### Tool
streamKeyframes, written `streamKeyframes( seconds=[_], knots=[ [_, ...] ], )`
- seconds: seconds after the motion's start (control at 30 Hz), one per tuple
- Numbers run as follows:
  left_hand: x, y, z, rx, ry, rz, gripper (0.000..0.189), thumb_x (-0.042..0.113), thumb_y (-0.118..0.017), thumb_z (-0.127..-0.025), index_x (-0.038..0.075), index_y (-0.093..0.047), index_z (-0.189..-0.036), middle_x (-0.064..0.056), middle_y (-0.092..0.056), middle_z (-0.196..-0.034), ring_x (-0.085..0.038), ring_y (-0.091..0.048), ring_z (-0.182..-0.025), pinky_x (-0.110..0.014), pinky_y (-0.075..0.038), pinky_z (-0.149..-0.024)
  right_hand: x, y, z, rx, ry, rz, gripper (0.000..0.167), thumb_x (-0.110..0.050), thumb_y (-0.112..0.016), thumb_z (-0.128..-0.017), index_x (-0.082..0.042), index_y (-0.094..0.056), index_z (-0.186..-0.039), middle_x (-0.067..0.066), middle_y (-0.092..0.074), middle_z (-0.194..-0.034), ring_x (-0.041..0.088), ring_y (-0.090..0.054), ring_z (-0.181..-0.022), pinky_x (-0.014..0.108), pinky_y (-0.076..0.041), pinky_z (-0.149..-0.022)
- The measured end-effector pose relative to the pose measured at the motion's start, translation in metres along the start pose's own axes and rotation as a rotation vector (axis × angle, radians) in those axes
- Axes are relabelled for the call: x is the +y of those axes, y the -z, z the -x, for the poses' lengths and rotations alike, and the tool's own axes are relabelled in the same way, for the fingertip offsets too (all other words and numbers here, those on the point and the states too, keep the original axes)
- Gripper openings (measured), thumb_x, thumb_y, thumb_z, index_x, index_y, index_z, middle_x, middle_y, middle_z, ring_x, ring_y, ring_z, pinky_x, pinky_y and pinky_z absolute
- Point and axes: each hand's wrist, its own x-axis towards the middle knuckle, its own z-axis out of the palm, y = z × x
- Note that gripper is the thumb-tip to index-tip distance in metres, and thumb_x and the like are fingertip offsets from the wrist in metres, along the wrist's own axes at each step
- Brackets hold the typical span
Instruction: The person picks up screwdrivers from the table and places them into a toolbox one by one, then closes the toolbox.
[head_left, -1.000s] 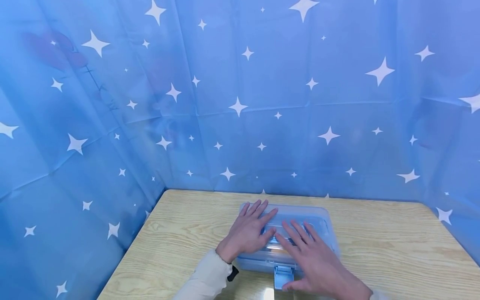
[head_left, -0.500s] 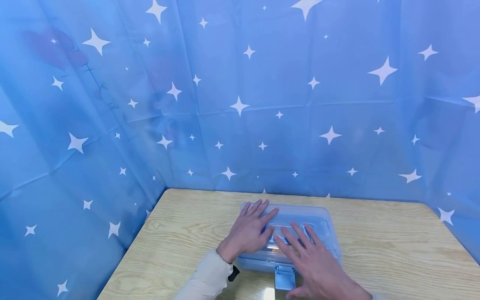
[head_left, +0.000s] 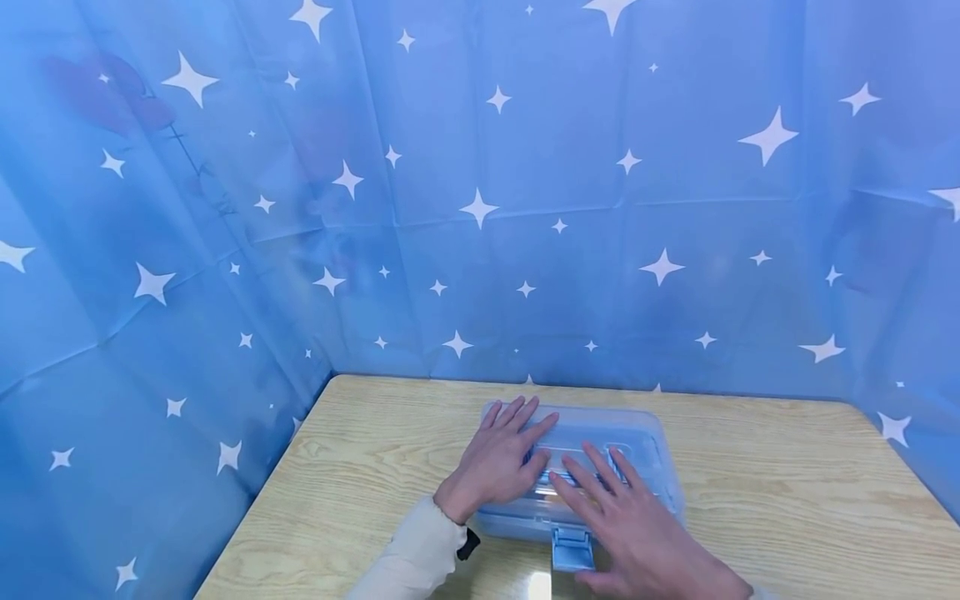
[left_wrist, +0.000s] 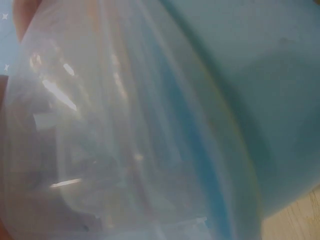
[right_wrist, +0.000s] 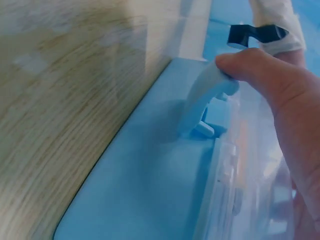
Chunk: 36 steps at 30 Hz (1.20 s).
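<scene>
A light-blue plastic storage box with a clear lid (head_left: 630, 429) sits on the table, its blue front latch (head_left: 572, 550) facing me. My left hand (head_left: 495, 462) rests with fingers spread on the left part of the lid. My right hand (head_left: 633, 521) lies over the right front of the lid, fingers extended. In the right wrist view, the right thumb (right_wrist: 265, 70) touches the free tip of the latch (right_wrist: 202, 100), which stands tilted out from the box front (right_wrist: 150, 170). The left wrist view looks closely at the clear lid (left_wrist: 100, 150) and the blue box wall (left_wrist: 270, 100).
The wood-grain table (head_left: 787, 483) extends to both sides of the box. Behind it hangs a blue curtain (head_left: 562, 167) printed with white stars. A black band (head_left: 468, 546) sits at the left wrist, by a white sleeve (head_left: 412, 554).
The right thumb has shifted slightly from the latch's lower right corner to just below its bottom edge. The latch looks a little shorter in the head view. The left hand stays put.
</scene>
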Motion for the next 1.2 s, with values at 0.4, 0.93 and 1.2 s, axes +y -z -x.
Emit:
streamKeyframes(
  seconds=[0.4, 0.93, 1.2],
  knots=[
    [0.0007, 0.0015, 0.0007, 0.001, 0.005, -0.023, 0.052, 0.044, -0.037, -0.104, 0.028, -0.037, -0.154, -0.006, -0.029, -0.161, -0.027, -0.025, -0.150, -0.052, -0.018, -0.121, 0.0037, 0.0035, 0.0007, 0.055, 0.028, -0.054, 0.072, -0.052, -0.057, -0.095, -0.014, -0.038, -0.153, 0.009, -0.044, -0.153, 0.041, -0.040, -0.138, 0.040, 0.009, -0.123],
    [0.0004, 0.0009, 0.0008, -0.001, 0.016, -0.014, 0.052, 0.045, -0.038, -0.104, 0.029, -0.037, -0.154, -0.005, -0.029, -0.162, -0.027, -0.025, -0.150, -0.052, -0.018, -0.122, 0.0048, 0.0019, -0.0014, 0.073, 0.038, -0.083, 0.061, -0.050, -0.023, -0.104, -0.018, -0.038, -0.153, 0.009, -0.047, -0.150, 0.042, -0.041, -0.136, 0.038, 0.010, -0.123],
    [0.0005, 0.0008, 0.0002, -0.001, 0.020, -0.004, 0.052, 0.044, -0.039, -0.104, 0.028, -0.038, -0.154, -0.007, -0.030, -0.161, -0.027, -0.024, -0.150, -0.052, -0.016, -0.122, 0.0037, 0.0023, -0.0018, 0.041, 0.025, -0.055, 0.098, -0.037, -0.085, -0.071, -0.019, -0.035, -0.154, 0.009, -0.046, -0.150, 0.042, -0.041, -0.136, 0.038, 0.012, -0.123]
  ],
)
